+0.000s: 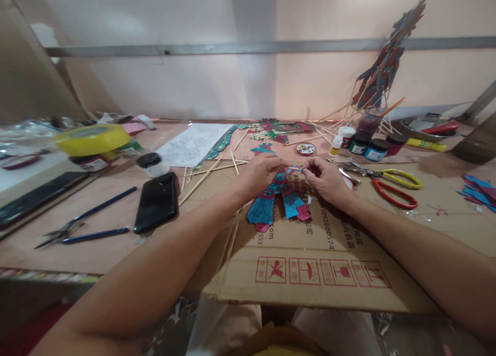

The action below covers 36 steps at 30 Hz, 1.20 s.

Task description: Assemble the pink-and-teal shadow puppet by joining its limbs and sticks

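A painted paper figure point(293, 203), blue with magenta ends on its two leg-like parts, lies on the cardboard sheet. At its upper end, a slim blue-and-pink paper piece point(293, 169) spans the gap between my hands. The fingers of my left hand point(267, 169) are closed in a pinch on the left end of this piece. My right hand point(324, 178) pinches the other end with thumb and forefinger. Whether the piece is joined to the figure is hard to see. Several thin bamboo sticks point(205, 178) lie left of my left hand.
Printed cardboard point(240, 273) covers the table under my hands. Red- and yellow-handled scissors or pliers point(395, 190) lie right; blue-handled pliers point(87, 219) and a phone point(157, 202) lie left. Paint jars point(375, 150) stand behind, near a pin tin point(306, 149) and an upright painted figure point(383, 61).
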Each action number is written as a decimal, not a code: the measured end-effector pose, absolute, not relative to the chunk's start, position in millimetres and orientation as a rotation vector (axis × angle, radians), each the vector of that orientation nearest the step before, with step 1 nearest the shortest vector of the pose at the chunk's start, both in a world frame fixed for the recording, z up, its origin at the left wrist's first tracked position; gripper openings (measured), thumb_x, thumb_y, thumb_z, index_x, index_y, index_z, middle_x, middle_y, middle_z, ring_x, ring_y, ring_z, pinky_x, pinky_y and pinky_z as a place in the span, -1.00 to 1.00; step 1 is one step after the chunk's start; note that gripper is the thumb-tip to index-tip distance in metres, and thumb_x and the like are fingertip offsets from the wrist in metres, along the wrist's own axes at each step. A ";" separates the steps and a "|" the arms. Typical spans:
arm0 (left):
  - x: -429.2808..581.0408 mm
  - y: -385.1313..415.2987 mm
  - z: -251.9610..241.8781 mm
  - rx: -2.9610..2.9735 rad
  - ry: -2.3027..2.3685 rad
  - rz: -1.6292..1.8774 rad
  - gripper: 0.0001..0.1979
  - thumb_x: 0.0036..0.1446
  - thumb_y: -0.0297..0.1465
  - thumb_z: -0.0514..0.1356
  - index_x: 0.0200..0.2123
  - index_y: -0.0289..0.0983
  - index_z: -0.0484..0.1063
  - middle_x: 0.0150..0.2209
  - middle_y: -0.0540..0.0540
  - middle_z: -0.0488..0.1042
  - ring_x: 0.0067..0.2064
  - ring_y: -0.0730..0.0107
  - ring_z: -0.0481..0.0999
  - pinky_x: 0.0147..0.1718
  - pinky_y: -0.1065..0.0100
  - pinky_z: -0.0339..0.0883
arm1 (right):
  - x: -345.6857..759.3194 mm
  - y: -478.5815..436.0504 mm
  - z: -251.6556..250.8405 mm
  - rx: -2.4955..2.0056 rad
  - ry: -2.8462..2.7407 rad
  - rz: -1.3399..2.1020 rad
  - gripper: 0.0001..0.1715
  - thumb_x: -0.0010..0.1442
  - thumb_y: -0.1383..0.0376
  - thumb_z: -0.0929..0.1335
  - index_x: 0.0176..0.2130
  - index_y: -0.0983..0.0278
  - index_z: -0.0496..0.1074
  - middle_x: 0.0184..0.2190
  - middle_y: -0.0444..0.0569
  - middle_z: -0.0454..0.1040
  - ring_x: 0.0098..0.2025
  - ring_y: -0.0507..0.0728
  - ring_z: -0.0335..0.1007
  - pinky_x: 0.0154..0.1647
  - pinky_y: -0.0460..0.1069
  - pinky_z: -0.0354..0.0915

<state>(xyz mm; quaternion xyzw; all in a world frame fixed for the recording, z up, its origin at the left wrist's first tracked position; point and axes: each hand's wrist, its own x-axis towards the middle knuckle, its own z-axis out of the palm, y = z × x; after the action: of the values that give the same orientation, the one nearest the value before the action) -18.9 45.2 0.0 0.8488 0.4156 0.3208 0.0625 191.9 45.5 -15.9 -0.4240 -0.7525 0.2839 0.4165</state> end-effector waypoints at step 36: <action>-21.8 47.3 -3.1 2.608 1.232 1.019 -0.72 0.13 -0.56 0.14 -0.16 -0.21 0.58 -0.23 -0.09 0.58 -0.16 0.33 0.51 -0.11 0.30 0.38 | 190.2 43.7 -13.7 -1.031 -1.925 0.666 -0.95 0.09 0.34 0.27 -0.42 0.25 0.28 -0.49 -0.17 0.28 -0.45 0.02 0.16 -0.41 -0.05 0.12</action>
<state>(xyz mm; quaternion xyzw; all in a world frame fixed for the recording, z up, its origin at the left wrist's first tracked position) -21.8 47.3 -3.1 0.8519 0.4023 0.3328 0.0411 190.2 43.7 -13.7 -0.4105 -0.7667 0.2651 0.4163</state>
